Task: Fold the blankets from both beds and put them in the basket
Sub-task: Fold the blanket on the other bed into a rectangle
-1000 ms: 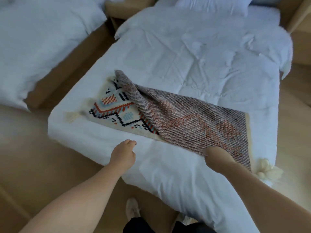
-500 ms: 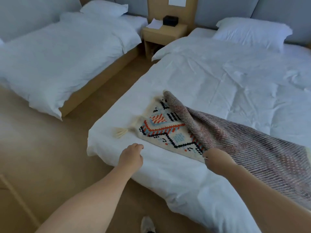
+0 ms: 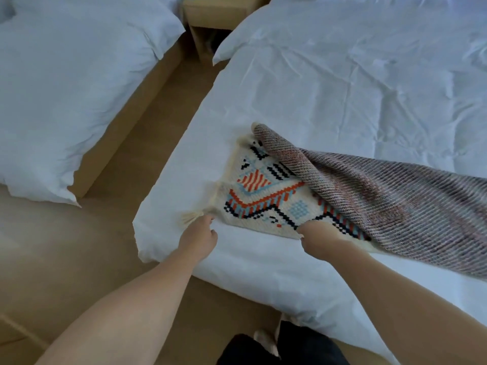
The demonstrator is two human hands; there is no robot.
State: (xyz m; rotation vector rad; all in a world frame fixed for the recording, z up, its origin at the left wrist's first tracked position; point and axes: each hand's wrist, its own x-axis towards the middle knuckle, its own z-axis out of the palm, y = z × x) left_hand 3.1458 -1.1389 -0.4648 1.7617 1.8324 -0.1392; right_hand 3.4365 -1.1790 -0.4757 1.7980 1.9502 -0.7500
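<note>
Woven blanket (image 3: 342, 196), near edge pinched by both hands

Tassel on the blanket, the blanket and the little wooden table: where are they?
tassel (image 3: 190, 216), head view, on its cream fringe.
blanket (image 3: 369, 198), head view, on the folded-over striped underside.
wooden table (image 3: 210, 7), head view, on its front edge.

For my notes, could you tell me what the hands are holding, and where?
Both grip the blanket: left hand at its tasselled corner, right hand on its near edge.

beds: 2 — left (image 3: 66, 83), right (image 3: 342, 83) | blanket (image 3: 369, 196): 1 | nightstand (image 3: 210, 14): 1, far | hands: 2 — left (image 3: 199, 237), right (image 3: 320, 239)
</note>
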